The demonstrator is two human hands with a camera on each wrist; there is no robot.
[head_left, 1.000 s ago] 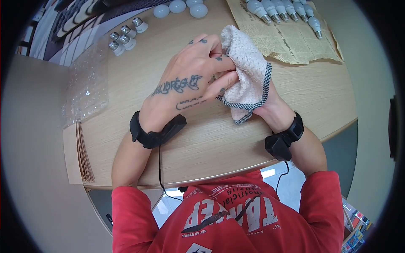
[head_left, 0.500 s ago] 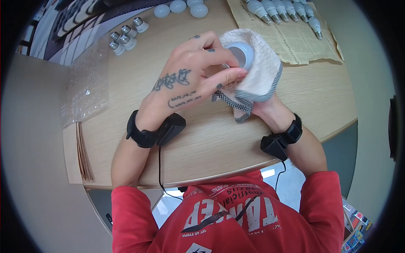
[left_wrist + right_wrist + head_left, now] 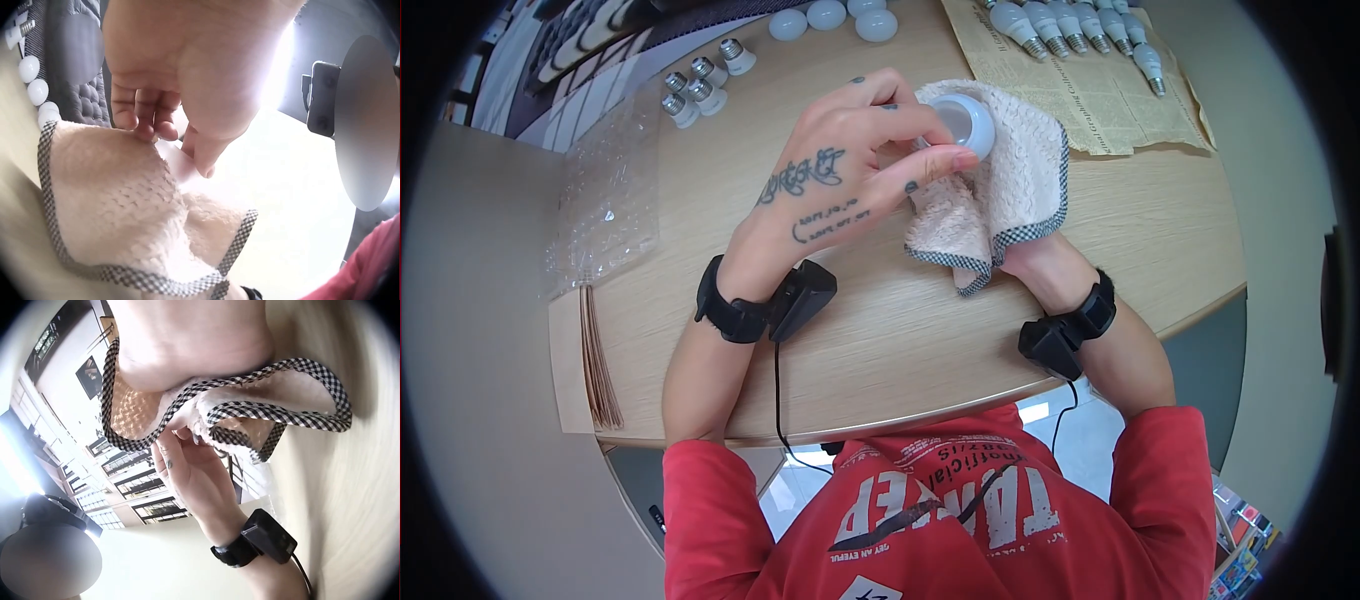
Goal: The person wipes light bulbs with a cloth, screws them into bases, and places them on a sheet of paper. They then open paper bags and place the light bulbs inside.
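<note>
My left hand (image 3: 830,165) grips a hollow white dome (image 3: 983,125) between fingers and thumb, its opening partly in sight in the head view. Behind and around the dome spreads a pale cloth (image 3: 1028,185) with a checked edge. The cloth covers most of my right hand (image 3: 1040,262), which holds it from beneath; those fingers are hidden. In the left wrist view, the left hand (image 3: 187,69) is over the cloth (image 3: 112,200). The right wrist view shows the right hand (image 3: 194,344) against the cloth (image 3: 281,412), with the left hand (image 3: 203,481) beyond.
Several bulb bases (image 3: 706,91) stand at the far left near a clear plastic bag (image 3: 605,200). White domes (image 3: 827,14) sit at the far edge. Several bulbs (image 3: 1090,25) lie on printed paper (image 3: 1090,110). Brown paper pieces (image 3: 595,370) are at the left edge.
The dome, hidden by the cloth a second ago, has come into view. The cloth has opened out and hangs lower, and my left hand has shifted slightly left and away from me.
</note>
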